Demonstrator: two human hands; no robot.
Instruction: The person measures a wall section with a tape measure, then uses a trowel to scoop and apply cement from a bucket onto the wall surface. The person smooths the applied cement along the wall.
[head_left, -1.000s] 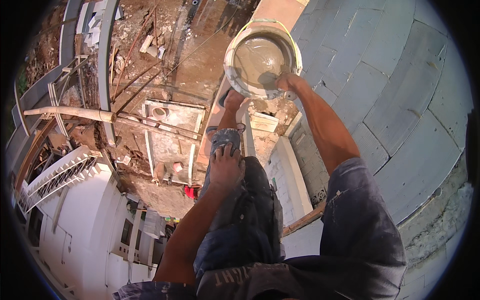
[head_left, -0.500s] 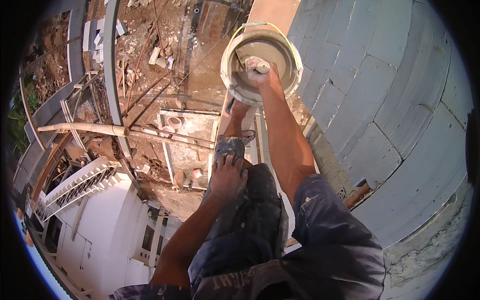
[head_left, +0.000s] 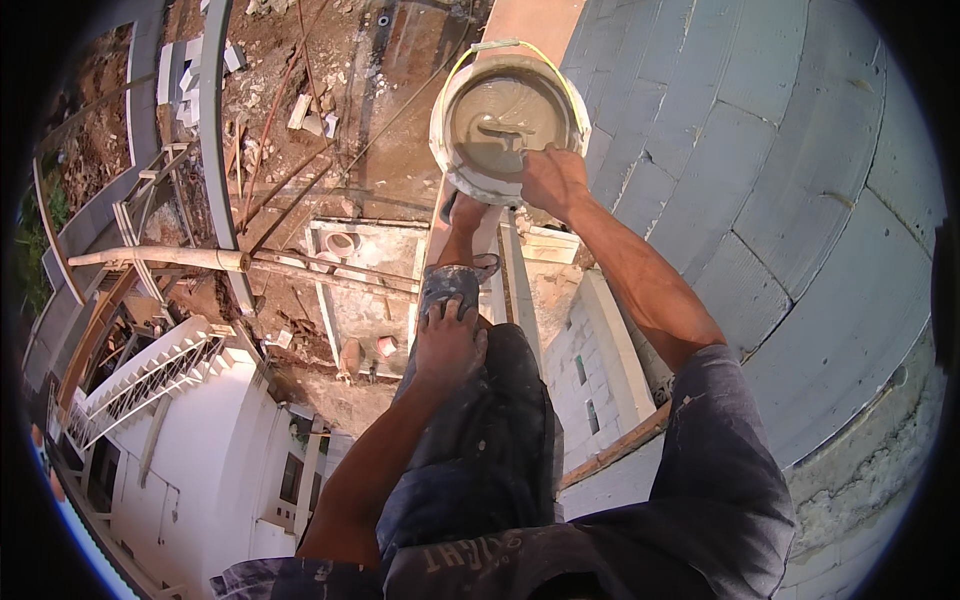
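Observation:
A pale round bucket (head_left: 437,135) with a yellow wire handle stands on a plank, holding wet grey mortar (head_left: 505,105). At the bucket's near right rim, my right hand (head_left: 556,183) is closed round the handle of a trowel (head_left: 517,143). Its metal neck shows just past my fingers, while the blade is mostly sunk in or coated by the mortar. My left hand (head_left: 449,343) rests on my bent knee, fingers spread over the trouser cloth, holding nothing. Below the bucket one bare foot (head_left: 465,215) is set on the plank.
A wall of large grey blocks (head_left: 700,150) rises close on my right. The narrow plank (head_left: 530,22) runs ahead past the bucket. Far below on the left lie dirt ground, wooden poles (head_left: 160,257) and a white building with stairs (head_left: 190,440).
My right hand has moved from over the bucket's middle to its near right rim, turning the trowel lower into the mortar. My right elbow has swung outward. The left hand stays on the knee.

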